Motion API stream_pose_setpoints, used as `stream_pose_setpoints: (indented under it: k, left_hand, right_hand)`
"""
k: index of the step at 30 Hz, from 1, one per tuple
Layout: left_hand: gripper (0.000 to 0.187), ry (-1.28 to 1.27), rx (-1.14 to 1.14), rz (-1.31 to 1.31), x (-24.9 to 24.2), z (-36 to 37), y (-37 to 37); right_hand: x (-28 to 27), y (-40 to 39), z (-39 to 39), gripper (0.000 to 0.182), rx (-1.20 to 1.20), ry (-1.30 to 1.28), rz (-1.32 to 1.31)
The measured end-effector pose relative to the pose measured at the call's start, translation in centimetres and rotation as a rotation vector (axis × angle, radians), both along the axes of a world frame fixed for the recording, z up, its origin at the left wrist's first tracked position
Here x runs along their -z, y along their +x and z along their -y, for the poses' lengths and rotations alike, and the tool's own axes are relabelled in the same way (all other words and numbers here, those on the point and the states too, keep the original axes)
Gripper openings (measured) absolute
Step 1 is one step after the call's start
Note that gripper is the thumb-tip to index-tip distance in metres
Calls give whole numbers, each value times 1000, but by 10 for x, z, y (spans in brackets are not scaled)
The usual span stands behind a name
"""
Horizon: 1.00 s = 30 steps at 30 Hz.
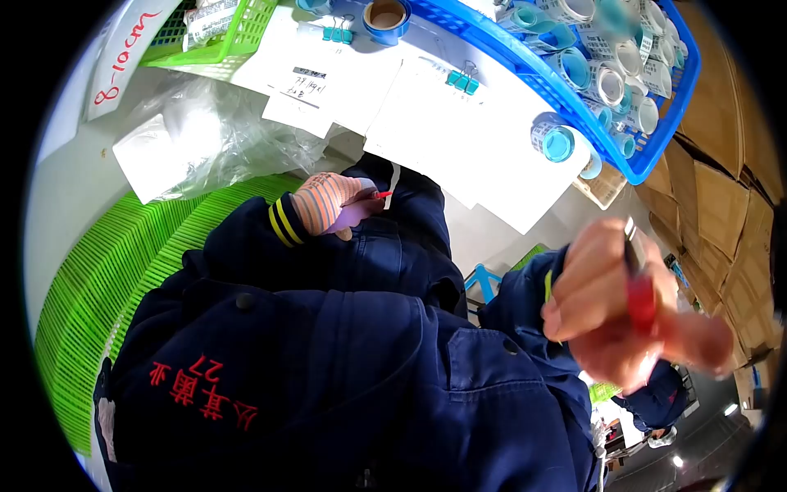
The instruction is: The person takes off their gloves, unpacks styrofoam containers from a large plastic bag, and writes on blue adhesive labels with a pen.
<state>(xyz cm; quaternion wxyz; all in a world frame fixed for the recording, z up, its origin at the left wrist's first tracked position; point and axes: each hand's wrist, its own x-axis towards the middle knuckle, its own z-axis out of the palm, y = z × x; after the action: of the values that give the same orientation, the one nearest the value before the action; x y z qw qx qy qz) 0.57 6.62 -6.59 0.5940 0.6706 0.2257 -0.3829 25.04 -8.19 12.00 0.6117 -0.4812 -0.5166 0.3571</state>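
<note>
My left hand [338, 205], in a striped glove with a purple palm, is closed in front of my dark blue jacket. A small red tip [382, 195] sticks out from its fingers; the rest of that object is hidden. Raised at the right and close to the camera is my bare right hand [607, 303], smeared by motion. Its fingers are curled round a red tool [642, 303] with a dark and silvery metal end pointing up; its exact kind is too blurred to tell. The right hand touches nothing else that I can see.
White papers [459, 156] with binder clips [463, 79] lie on the table. A blue basket [635, 168] holds many tape or label rolls; another roll [557, 143] stands beside it. Tape [385, 18], a plastic bag [221, 139], green baskets [90, 303], cardboard [721, 213] and another person [656, 398] surround me.
</note>
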Motion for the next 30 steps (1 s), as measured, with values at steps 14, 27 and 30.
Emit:
stream_pose_setpoints:
  k: [14,27,30]
  left_hand:
    - [29,-54,-27,-274,-28,-7,25]
    - [30,-19,-11,-247,-19,1,21]
    - [31,-21,-23,-259,-18,3,21]
  right_hand:
    - [-32,0,25,45,67,-6,496]
    - [-32,2,34,53,0,12,539]
    - [-30,-2,33,58,59,25,507]
